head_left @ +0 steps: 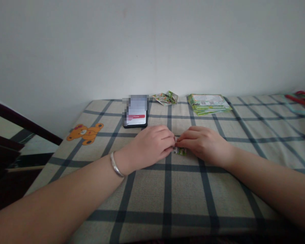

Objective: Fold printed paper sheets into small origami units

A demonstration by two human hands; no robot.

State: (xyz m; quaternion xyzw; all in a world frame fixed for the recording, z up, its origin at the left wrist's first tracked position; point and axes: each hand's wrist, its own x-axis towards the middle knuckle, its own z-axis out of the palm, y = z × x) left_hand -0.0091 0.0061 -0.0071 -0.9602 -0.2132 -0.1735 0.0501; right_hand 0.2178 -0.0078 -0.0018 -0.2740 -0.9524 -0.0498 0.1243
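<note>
Paper piece (180,150), small and printed, pinched by left hand (154,144) and right hand (204,144) directly between them, best kept flat on the checked cloth (149,193) beneath both, with light, even pressure.

1. Small green-and-white printed piece of paper or thin card (181,150), only partly visible.
2. Lies low at the grey-and-beige checked, cloth-covered worktop (152,189), near the centre of view.
3. Upper edge and sides hidden; folds cannot be made out.
</note>
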